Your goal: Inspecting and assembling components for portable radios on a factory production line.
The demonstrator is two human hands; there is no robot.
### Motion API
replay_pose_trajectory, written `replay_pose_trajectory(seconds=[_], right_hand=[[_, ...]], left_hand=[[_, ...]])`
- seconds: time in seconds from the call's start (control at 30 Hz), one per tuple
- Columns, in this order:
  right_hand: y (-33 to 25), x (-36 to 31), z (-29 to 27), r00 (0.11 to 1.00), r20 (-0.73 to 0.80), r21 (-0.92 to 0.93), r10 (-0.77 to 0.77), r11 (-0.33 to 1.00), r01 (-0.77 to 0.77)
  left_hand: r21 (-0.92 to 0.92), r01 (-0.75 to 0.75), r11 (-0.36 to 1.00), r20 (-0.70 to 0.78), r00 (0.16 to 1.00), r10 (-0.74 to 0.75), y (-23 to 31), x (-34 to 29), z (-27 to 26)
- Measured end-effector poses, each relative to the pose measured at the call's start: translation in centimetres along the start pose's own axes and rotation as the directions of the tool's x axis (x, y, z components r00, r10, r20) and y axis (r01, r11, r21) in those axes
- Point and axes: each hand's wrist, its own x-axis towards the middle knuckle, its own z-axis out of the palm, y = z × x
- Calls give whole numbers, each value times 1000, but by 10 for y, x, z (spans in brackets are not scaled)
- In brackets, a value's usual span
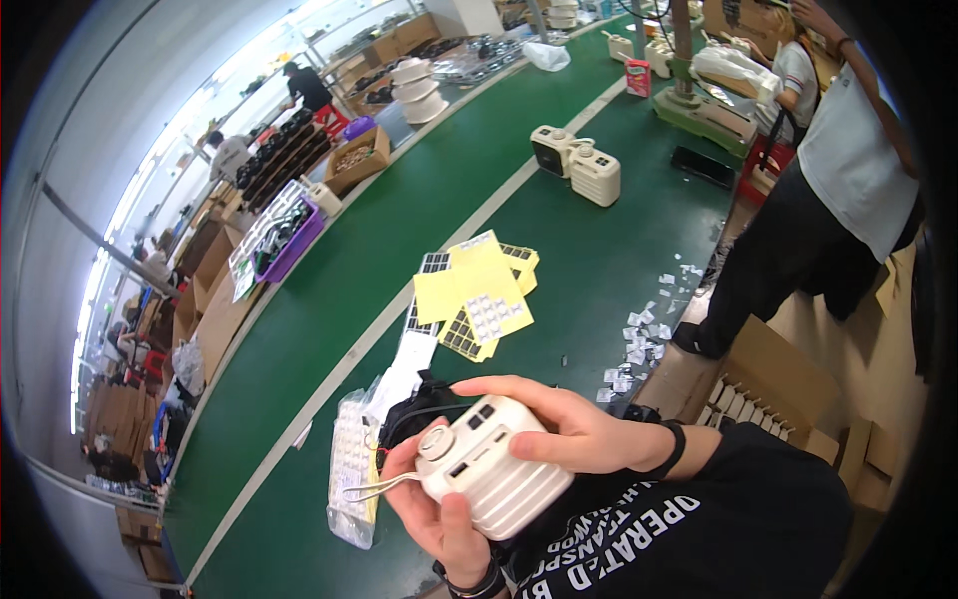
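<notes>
- Left hand (431, 521) and right hand (591, 431) holding a cream, ribbed device (507, 492)
- Yellow sheets (489, 276) piled on a green table (389, 225)
- Two similar devices (596, 180) standing beyond

Green table (359, 260) — yellow sheets (499, 275), two cream devices (596, 182), red carton (637, 78); white scraps (636, 354) along one edge

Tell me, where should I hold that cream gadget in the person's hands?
Probably by the body of the cream gadget, one hand from each side, as the left hand and right hand do. It's boxy, and its ribbed face should help grip. I'd leave the thin strap and knob alone; they stick out.
</notes>
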Motion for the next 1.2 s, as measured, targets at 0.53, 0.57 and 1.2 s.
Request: replay_pose_trajectory(seconds=[0.53, 0.57, 1.2], right_hand=[[-34, -21, 1, 966, 151, 125, 208, 966, -227], [-34, -22, 1, 960, 152, 123, 234, 960, -253], [-31, -24, -2, 962, 140, 109, 236, 962, -252]], left_hand=[[232, 218, 948, 736, 598, -317, 67, 68, -47], [291, 198, 936, 719, 600, -351, 69, 67, -46], [381, 92, 920, 575, 756, -314, 66, 53, -31]])
